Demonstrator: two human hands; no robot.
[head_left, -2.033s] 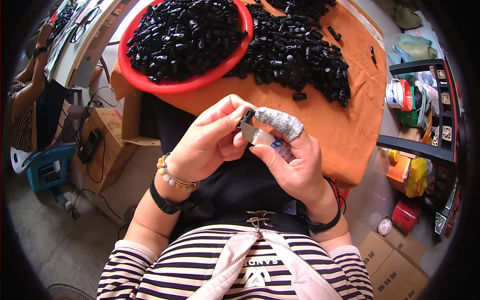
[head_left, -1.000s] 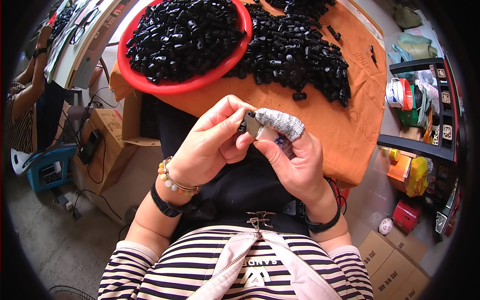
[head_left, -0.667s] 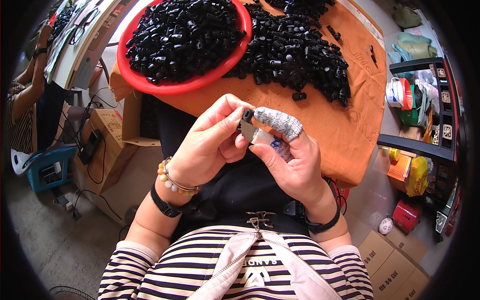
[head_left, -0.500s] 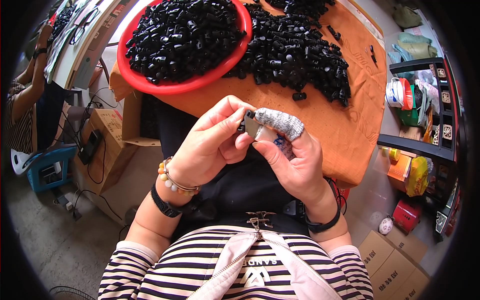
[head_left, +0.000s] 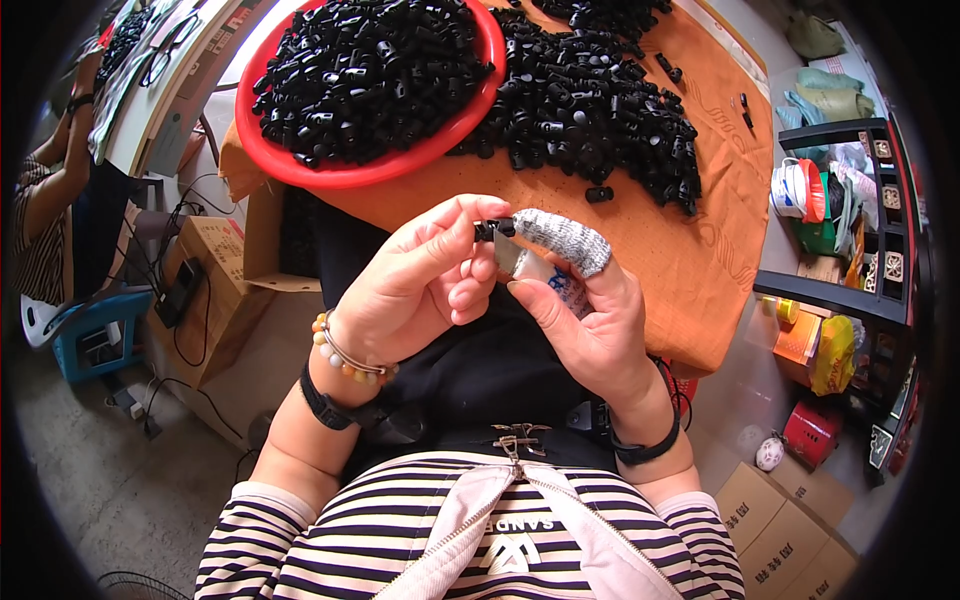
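Note:
Between the thumb and index finger of my left hand point(head_left: 395, 275) is a small black plastic piece point(head_left: 490, 230), shaped like a cord lock. My right hand point(head_left: 603, 325) grips a short flat blade point(head_left: 508, 256), its handle wrapped in white material with blue marks. A grey knitted sleeve point(head_left: 565, 238) covers the right index finger, whose tip presses close to the black piece. The blade's edge lies right beside the piece; whether it touches is too small to tell. Both hands are held over my lap, in front of the table's near edge.
A red basin point(head_left: 345, 178) heaped with black plastic pieces stands on the orange tablecloth point(head_left: 690, 270). More pieces lie in a pile point(head_left: 600, 120) beside it. Left are a cardboard box point(head_left: 205, 290), cables, a blue stool point(head_left: 100, 335) and another person's arm point(head_left: 65, 150). A black shelf point(head_left: 835, 280) stands right.
My left hand has turned slightly, its fingers loosening, and the black piece now lies more level above the blade. The right hand has barely moved.

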